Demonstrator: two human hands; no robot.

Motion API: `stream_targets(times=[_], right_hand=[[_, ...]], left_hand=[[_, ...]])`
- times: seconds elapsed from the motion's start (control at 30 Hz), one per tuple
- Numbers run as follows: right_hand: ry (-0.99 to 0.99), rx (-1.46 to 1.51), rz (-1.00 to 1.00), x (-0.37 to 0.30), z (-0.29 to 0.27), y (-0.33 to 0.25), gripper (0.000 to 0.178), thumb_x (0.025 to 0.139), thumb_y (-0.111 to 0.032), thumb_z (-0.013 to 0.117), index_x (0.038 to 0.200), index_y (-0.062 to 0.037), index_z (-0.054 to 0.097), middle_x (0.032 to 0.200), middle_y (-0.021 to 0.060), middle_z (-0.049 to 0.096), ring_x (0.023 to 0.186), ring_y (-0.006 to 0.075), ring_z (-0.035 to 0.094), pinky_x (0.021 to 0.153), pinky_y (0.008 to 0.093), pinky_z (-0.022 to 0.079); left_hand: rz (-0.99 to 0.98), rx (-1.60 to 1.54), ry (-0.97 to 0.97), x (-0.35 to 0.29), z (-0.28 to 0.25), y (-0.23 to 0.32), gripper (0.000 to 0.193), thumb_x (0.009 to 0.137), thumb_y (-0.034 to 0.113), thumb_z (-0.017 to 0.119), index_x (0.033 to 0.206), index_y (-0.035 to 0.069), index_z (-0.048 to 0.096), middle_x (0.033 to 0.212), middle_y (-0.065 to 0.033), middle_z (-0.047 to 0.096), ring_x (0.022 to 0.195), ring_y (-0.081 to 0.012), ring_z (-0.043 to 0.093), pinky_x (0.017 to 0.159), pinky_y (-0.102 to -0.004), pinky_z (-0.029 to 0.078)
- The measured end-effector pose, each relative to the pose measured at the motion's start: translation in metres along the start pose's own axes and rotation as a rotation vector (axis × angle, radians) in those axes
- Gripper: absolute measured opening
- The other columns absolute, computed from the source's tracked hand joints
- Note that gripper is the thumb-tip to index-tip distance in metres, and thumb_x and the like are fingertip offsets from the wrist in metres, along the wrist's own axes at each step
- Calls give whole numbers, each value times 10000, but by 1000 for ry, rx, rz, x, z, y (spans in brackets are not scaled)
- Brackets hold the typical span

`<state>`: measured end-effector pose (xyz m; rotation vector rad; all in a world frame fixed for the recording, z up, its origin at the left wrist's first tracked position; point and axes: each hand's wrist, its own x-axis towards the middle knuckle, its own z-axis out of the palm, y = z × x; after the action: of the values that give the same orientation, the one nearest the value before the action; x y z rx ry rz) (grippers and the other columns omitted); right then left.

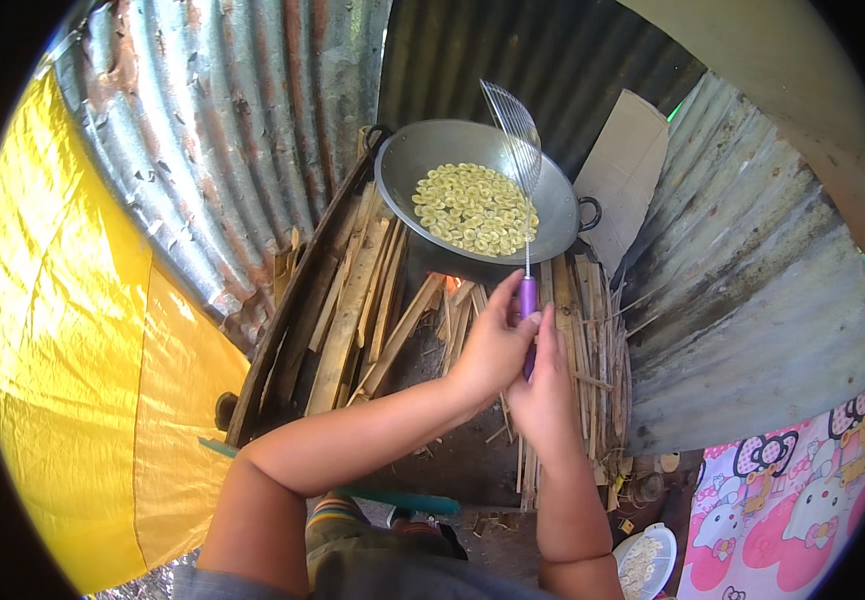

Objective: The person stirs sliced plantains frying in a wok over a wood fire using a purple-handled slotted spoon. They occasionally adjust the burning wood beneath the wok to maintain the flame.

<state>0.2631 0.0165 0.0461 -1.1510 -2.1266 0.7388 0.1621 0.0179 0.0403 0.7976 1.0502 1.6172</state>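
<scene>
Both of my hands are on the purple handle of a wire skimmer, which I hold upright in front of the wok. My left hand grips the handle near its top. Lower down, my right hand closes on the same handle. The skimmer's wire basket is raised above the wok's right side, with nothing visible in it. Many pale yellow-green round slices, like banana slices, float in liquid inside the large grey wok. The wok sits over a small fire.
Split firewood lies left of the fire, with thin sticks to the right. Corrugated metal sheets enclose the back and sides. Cardboard leans behind the wok. A yellow sheet hangs left. A white bowl stands lower right.
</scene>
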Motion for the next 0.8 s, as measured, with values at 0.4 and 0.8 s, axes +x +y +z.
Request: stream_targets(times=[0.4, 0.8], right_hand=[[-15, -448, -24, 15, -60, -1, 405, 811, -80, 573, 1214, -38, 557, 1077, 213, 615, 984, 385, 587, 851, 438, 465], [57, -548, 144, 28, -49, -74, 343, 812, -132, 607, 1153, -96, 617, 997, 185, 650, 929, 376, 609, 806, 436, 482]], left_hand=[[-122, 94, -57, -34, -12, 19, 609, 883, 35, 558, 1422, -6, 277, 1263, -132, 503, 1112, -169, 493, 967, -274, 400], [-197, -16, -65, -37, -71, 25, 483, 897, 27, 513, 1358, -22, 378, 1251, -132, 510, 1158, -191, 479, 994, -283, 369]])
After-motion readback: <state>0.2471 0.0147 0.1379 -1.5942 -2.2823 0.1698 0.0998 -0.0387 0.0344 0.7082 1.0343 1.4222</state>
